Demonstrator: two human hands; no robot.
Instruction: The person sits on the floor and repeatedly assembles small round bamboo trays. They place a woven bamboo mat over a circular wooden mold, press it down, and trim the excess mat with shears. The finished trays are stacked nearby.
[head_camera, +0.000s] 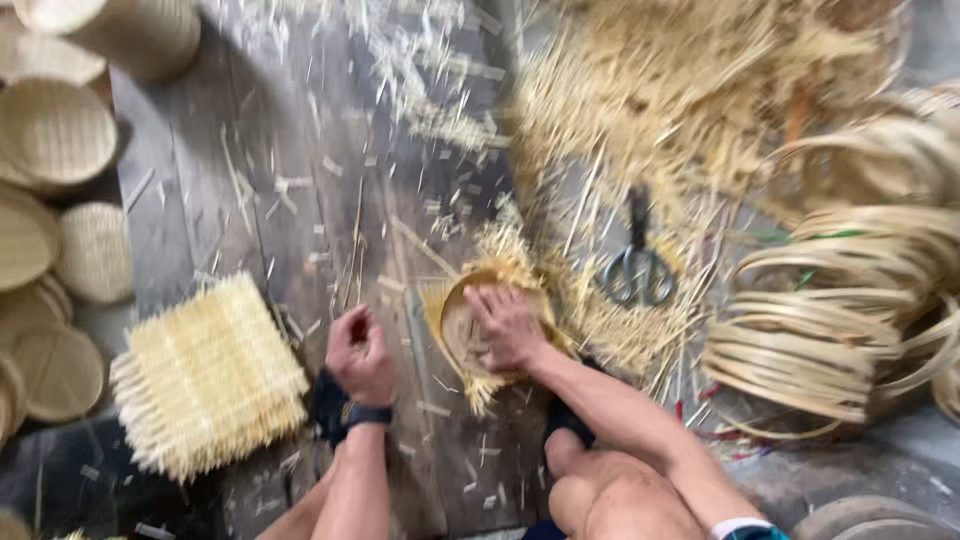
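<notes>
The half-woven bamboo basket (480, 335), a round hoop with loose strip ends splaying out, lies on the dark plank floor (250, 190) just ahead of the person's knee, and the right hand (508, 325) presses flat into it, grip spread over the weave. The left hand (358, 352), beside it with a watch at the wrist, has its grip curled shut; whether it pinches anything cannot be told. Scissors (636, 265) lie among strip offcuts to the right, near stacked bamboo hoops (830, 340), and a square woven mat (208, 375) lies to the left.

No packages, labels, signs or screens, seemingly
</notes>
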